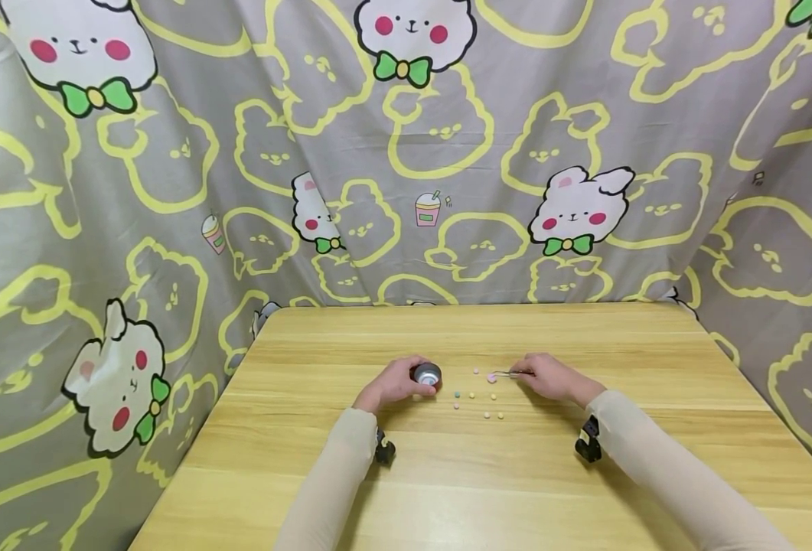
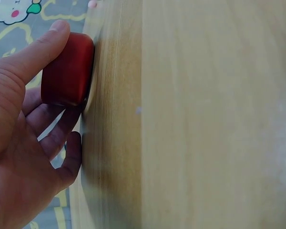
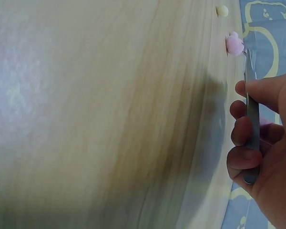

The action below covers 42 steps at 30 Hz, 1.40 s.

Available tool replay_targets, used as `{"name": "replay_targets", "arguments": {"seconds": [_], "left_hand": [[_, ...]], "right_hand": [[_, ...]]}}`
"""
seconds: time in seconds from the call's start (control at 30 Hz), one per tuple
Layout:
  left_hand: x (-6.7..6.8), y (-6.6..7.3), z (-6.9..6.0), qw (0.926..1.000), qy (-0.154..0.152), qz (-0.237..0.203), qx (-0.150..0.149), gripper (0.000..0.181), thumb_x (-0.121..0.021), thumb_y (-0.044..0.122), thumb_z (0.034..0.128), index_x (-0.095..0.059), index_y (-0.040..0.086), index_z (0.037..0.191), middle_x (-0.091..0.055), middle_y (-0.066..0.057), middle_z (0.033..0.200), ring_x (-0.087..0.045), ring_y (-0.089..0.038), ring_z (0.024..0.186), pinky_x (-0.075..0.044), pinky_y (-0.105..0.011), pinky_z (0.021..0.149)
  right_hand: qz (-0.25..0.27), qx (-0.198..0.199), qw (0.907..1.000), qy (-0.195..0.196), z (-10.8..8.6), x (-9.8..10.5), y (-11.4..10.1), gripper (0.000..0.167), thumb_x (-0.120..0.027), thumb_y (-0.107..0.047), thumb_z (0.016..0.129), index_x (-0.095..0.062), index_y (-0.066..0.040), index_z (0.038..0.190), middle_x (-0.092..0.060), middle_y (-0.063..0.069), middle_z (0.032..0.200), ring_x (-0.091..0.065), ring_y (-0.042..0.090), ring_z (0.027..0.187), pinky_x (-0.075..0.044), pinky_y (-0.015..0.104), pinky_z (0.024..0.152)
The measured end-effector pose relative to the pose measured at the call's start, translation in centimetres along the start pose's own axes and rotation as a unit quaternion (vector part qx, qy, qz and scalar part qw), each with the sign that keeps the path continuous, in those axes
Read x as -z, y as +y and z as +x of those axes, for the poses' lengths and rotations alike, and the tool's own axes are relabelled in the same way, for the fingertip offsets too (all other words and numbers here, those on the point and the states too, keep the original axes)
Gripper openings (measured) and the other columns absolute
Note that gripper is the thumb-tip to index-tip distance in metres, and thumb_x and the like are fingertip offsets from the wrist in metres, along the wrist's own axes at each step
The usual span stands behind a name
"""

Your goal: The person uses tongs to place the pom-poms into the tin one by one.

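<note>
Wooden tabletop [image 1: 474, 490] under sideways tweezers [image 3: 252, 114], tips [image 3: 248, 59] leftward

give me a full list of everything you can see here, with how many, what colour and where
bead-like pieces: at least eight, pink, yellow, teal and pale, on the table between the hands; a pink one at the tweezers' tip
round container: one, red outside, dark rim, in the left hand
tweezers: one, silver-grey, in the right hand
table: one, light wood-grain, under the work
patterned fabric: count unclear, grey with yellow outlines and white animals, behind and beside the table
wrist cameras: two, black, one per wrist
sleeves: two, beige, on the forearms
left hand: one, bare, at the container
right hand: one, bare, at the tweezers
</note>
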<state>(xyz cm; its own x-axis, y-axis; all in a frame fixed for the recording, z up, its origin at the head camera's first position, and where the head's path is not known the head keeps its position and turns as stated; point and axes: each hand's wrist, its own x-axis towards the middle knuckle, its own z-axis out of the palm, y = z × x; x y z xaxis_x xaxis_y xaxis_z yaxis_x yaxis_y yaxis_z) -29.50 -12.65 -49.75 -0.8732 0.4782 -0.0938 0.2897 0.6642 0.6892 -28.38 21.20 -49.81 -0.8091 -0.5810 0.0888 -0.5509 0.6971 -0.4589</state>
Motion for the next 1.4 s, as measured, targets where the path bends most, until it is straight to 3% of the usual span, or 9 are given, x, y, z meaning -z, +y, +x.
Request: {"name": "replay_targets", "arguments": {"seconds": [0.2,0.57,0.83,1.4], "left_hand": [[0.08,0.04,-0.01,1.0,0.001,-0.002,0.002,0.055,-0.077,0.032,0.08,-0.056,0.013,0.127,-0.06,-0.002,0.116,-0.054,-0.018,0.107,-0.042,-0.036,0.093],[0.07,0.1,0.0,1.0,0.002,-0.003,0.005,0.055,-0.077,0.032,0.0796,-0.056,0.013,0.127,-0.06,-0.002,0.115,-0.054,-0.018,0.107,-0.042,-0.036,0.093],[0.13,0.28,-0.12,1.0,-0.001,-0.003,0.005,0.056,-0.077,0.032,0.0796,-0.056,0.013,0.127,-0.06,-0.003,0.116,-0.054,-0.019,0.107,-0.042,-0.037,0.093],[0.14,0.19,-0.09,0.9999,0.002,-0.009,0.003,0.055,-0.077,0.032,0.0795,-0.057,0.013,0.126,-0.06,-0.002,0.115,-0.055,-0.019,0.107,-0.041,-0.037,0.093]], "right_hand": [[-0.007,0.018,0.9998,-0.003,0.08,0.04,0.09,0.022,-0.056,-0.011,0.095,-0.07,-0.001,0.108,-0.056,-0.003,0.079,-0.045,0.008,0.066,-0.038,0.027,0.058],[-0.025,0.012,0.9995,-0.014,0.27,0.08,0.16,0.022,-0.058,-0.01,0.093,-0.07,-0.002,0.111,-0.055,-0.003,0.079,-0.045,0.009,0.066,-0.039,0.027,0.059],[-0.062,0.07,0.9955,0.015,0.37,-0.17,0.1,0.015,-0.06,-0.006,0.091,-0.072,-0.005,0.1,-0.055,-0.004,0.076,-0.051,0.01,0.067,-0.044,0.03,0.06],[-0.013,0.054,0.9978,0.036,0.15,-0.09,0.35,0.022,-0.058,-0.002,0.091,-0.068,0.002,0.111,-0.057,-0.001,0.081,-0.045,0.007,0.064,-0.04,0.025,0.056]]}}
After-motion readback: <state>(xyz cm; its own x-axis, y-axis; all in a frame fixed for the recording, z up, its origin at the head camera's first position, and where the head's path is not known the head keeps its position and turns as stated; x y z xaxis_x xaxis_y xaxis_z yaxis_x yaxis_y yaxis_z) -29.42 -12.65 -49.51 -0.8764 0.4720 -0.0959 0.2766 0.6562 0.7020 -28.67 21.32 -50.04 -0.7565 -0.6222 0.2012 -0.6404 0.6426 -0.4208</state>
